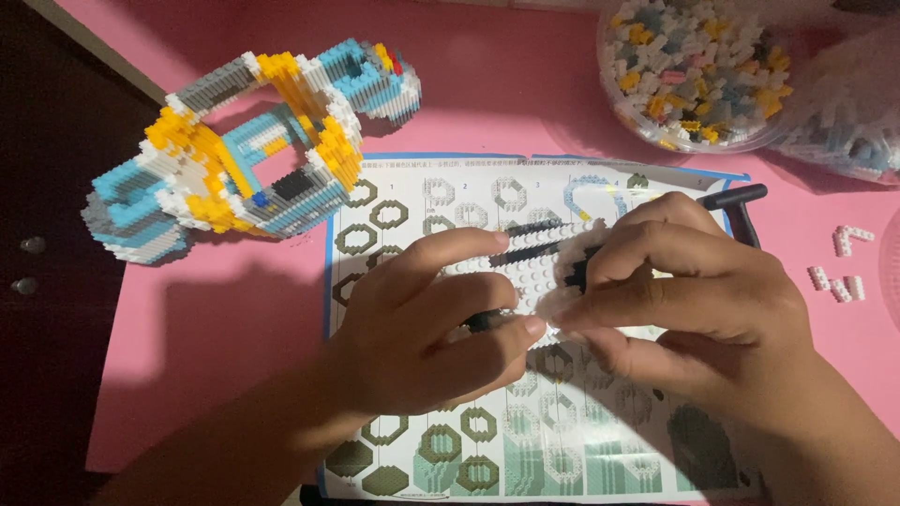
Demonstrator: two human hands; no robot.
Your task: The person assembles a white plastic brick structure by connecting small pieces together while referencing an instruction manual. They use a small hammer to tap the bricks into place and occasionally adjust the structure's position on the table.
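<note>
Both hands pinching a white-and-black brick piece right over the middle of the instruction sheet: left hand gripping its near edge, right hand clamped on its right end. Big half-built model just off the sheet's top-left corner, tub of loose bricks up top. Open pink worktop on the left.

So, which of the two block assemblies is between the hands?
The small white-and-black assembly, gripped by the left hand and right hand; the big blue-yellow model lies untouched, upper left.
</note>
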